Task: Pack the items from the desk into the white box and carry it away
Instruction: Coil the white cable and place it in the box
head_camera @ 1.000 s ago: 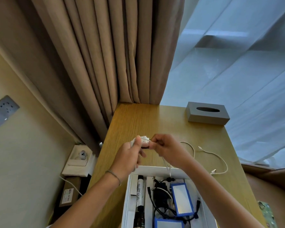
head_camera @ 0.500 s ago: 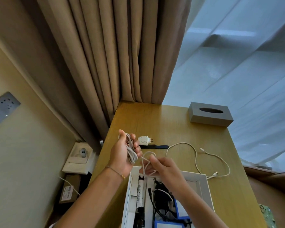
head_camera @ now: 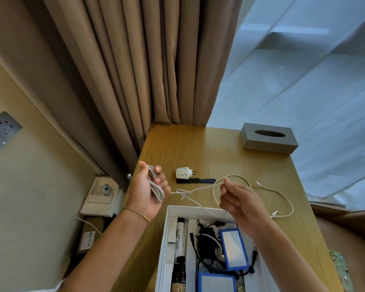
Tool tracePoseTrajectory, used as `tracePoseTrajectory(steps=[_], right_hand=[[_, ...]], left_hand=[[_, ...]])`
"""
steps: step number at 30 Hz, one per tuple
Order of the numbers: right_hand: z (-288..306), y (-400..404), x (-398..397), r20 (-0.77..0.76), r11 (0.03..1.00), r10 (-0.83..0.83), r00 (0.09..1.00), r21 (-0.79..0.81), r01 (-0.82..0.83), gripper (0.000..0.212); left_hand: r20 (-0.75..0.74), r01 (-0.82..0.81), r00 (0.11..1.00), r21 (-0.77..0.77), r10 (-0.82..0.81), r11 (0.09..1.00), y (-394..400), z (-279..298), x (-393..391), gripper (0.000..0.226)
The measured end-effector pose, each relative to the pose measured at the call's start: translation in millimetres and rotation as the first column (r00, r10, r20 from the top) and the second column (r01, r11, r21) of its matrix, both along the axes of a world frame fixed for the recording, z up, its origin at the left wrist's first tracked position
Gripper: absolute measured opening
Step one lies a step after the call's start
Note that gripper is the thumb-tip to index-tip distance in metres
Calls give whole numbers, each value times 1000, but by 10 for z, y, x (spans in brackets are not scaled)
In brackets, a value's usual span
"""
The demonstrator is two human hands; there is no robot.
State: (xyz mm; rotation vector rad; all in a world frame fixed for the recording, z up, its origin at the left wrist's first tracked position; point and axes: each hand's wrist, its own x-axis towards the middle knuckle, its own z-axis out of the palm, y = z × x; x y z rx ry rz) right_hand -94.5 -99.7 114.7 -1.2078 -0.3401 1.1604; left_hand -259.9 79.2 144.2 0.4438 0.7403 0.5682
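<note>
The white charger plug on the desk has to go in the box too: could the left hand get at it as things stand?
Probably not yet. The plug lies open and close to the left hand, but that hand is full of coiled white cable.

The pale oak-toned wooden desk (head_camera: 209, 152) shows fine straight grain under a satin finish. The grey rectangular tissue box (head_camera: 269, 138) looks matt and smooth. The small white plastic charger plug (head_camera: 182, 174) has a faint sheen and two metal prongs. The off-white braided cable (head_camera: 200, 189) appears woven and dull. The white cardboard box (head_camera: 163, 245) has smooth matt walls. The heavy tan cloth curtain (head_camera: 135, 66) hangs in soft, unglossed folds.
</note>
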Motion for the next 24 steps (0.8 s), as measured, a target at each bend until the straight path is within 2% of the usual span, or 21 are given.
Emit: tracePoseTrajectory(steps=[3, 6, 10, 14, 17, 19, 21, 24], right_hand=[[7, -23, 28, 76, 989, 135, 988, -64, -130, 29], [34, -44, 58, 20, 995, 101, 995, 5, -101, 25], [37, 11, -16, -104, 989, 25, 994, 146, -9, 27], [98, 85, -47, -153, 972, 110, 982, 222, -74, 36], [191, 152, -10, -141, 961, 156, 978, 251, -118, 38], [231, 196, 1, -87, 962, 159, 983, 238, -134, 38], [248, 213, 4, -23, 972, 138, 990, 192, -132, 40], [191, 189, 10, 17, 990, 68, 998, 119, -70, 41]], left_hand=[[-15, -70, 997, 1, 70, 998, 44, -41, -12, 58], [-71, -74, 994, 49, 78, 996, 29, -72, -15, 59], [-233, 120, 970, 236, -64, 964, -128, -92, -10, 49], [-385, 326, 911, 444, -151, 835, -325, -94, 13, 19], [-476, 507, 840, 513, -261, 693, -423, -105, 23, 38], [-530, 573, 799, 527, -284, 628, -473, -100, 30, 40], [-548, 546, 806, 539, -225, 641, -495, -99, 51, 35], [-459, 416, 868, 463, -190, 782, -503, -86, 81, 29]])
